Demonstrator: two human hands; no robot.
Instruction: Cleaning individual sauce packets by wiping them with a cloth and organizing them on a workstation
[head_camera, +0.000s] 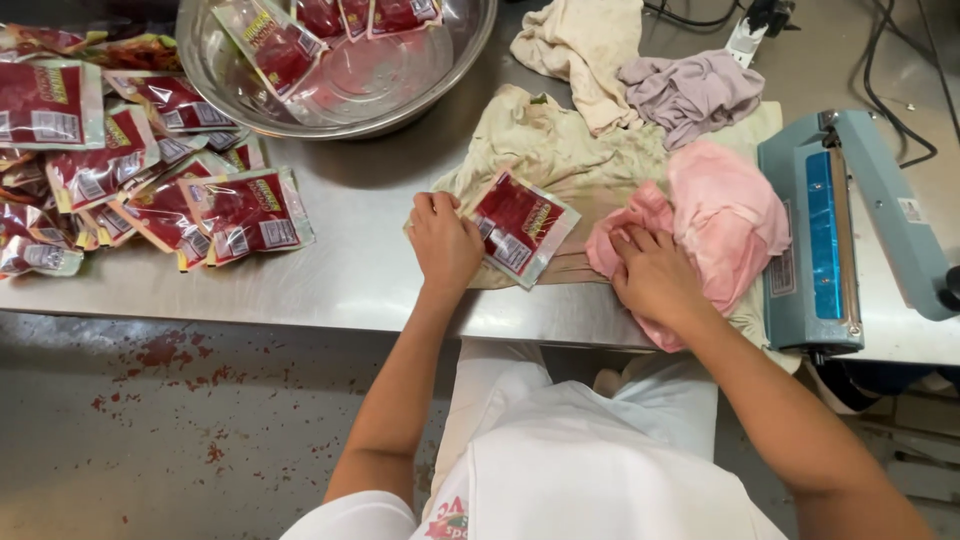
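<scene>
A clear pouch of red sauce lies on a stained beige cloth at the front of a steel table. My left hand grips the pouch's left edge with curled fingers. My right hand presses down on a crumpled pink cloth just right of the pouch, fingers bunched into the fabric.
A pile of filled red pouches covers the table's left. A large steel bowl at the back holds more pouches. A blue heat sealer stands at the right. Cream and lilac rags and cables lie behind.
</scene>
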